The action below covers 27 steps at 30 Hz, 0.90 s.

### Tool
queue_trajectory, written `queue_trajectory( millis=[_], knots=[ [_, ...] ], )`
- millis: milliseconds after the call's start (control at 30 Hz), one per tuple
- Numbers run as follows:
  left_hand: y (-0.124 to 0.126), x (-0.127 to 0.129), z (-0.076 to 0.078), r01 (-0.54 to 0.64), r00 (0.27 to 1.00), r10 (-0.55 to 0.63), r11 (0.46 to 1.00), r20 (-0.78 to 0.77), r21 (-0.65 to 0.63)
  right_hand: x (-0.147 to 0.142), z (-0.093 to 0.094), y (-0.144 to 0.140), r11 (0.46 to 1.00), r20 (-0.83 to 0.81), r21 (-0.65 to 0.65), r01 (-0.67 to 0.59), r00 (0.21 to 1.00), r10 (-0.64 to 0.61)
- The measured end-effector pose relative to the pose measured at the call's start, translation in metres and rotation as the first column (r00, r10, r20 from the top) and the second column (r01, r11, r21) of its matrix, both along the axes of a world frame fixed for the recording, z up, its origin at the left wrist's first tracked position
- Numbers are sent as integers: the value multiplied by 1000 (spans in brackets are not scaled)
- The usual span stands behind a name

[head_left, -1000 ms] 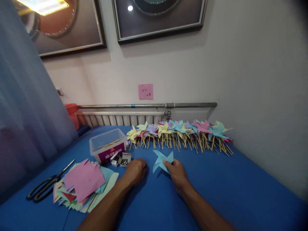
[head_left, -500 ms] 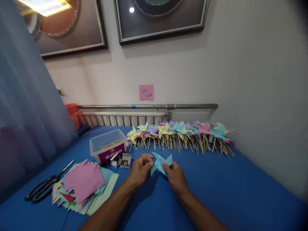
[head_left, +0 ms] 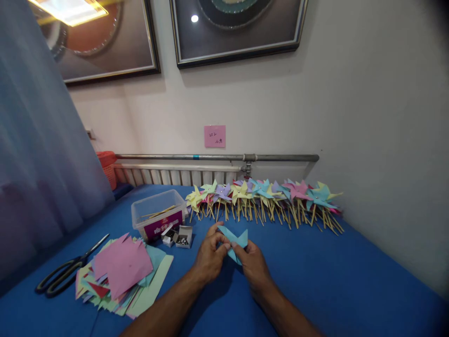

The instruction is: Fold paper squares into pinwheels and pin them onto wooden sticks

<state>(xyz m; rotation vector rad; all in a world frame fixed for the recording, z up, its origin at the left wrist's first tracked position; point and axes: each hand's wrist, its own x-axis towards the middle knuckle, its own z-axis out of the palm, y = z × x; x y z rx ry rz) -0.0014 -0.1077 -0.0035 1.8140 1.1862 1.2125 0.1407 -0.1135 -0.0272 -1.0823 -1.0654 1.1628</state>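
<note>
Blue paper pinwheel [head_left: 234, 237]: looks light, easily creased; we favour its centre.
Left hand [head_left: 209, 255]: our fingers pinch its left side.
Right hand [head_left: 255, 266]: fingers pinch its right.

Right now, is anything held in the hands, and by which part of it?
Yes, a light-blue paper pinwheel: the right hand pinches it near the centre, and the left hand holds its left side.

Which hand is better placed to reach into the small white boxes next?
Probably the left hand: it is nearer the small white boxes, while the right hand is farther off, beyond the blue paper both are holding.
</note>
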Motion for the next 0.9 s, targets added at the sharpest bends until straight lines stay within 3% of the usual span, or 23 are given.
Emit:
queue_trajectory(
  millis=[200, 400, 667, 900],
  knots=[
    [2, -2, 2, 21, 1000, -21, 1000, 2, 0, -1, 1, -1, 999, -47, 22, -29, 998, 30],
    [3, -2, 1, 87, 991, -85, 996, 99, -22, 0, 4, -4, 999, -25, 7, -42, 999, 42],
    [1, 1, 2, -9, 999, 11, 997, 32, -73, 1, -4, 2, 997, -21, 38, -61, 998, 61],
    [-2, 3, 1, -54, 997, 60, 992, 45, -117, 1, 1, -2, 999, 29, 48, -26, 999, 25]
  ],
)
